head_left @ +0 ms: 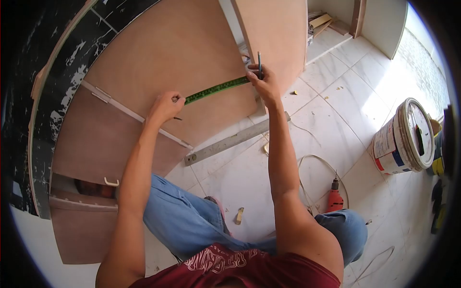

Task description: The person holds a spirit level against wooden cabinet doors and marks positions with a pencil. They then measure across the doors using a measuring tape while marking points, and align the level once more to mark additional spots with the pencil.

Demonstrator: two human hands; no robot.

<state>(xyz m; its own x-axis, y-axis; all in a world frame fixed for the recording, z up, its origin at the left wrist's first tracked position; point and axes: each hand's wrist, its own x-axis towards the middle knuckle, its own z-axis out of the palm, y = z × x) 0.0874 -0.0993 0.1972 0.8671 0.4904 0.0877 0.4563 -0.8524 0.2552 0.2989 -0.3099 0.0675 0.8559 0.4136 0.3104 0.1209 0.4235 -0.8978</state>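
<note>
A green tape measure blade (216, 89) stretches between my hands across a light brown wooden cabinet panel (163, 53). My left hand (165, 106) is closed on the blade's left end, against the panel. A thin dark tip pokes out below that hand; I cannot make out what it belongs to. At the panel's right edge, my right hand (263, 81) grips the other end of the tape, and its fingers hide most of what lies there. A pencil (260, 60) stands up from between the right fingers.
A long metal level (235, 140) lies on the tiled floor below the panel. To the right are a red drill (335, 198) with a cord and a white paint bucket (391, 149) with tools on its lid. Lower left is a cabinet door with a handle (111, 182).
</note>
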